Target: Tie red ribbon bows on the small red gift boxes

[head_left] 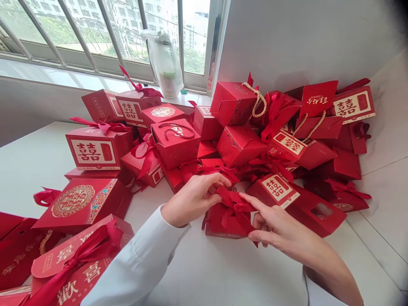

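Note:
A small red gift box point(218, 223) sits on the table before me, with a red ribbon point(234, 208) tied in a bow on top. At the bow's left side, my left hand point(197, 197) has its fingers bent and pinches the ribbon near a loop. My right hand point(274, 221) is at the right side. Its index finger stretches along the top of the bow, while the thumb and curled fingers close around the ribbon lower down. A ribbon end shows below those fingers. The exact grip of the fingertips is partly hidden.
Behind the hands, red gift boxes point(242, 146) with ribbons and rope handles lie heaped against the wall. More stand at the left, including a box with a round gold emblem point(73, 200). A bagged jar point(167, 68) stands on the sill by the barred window.

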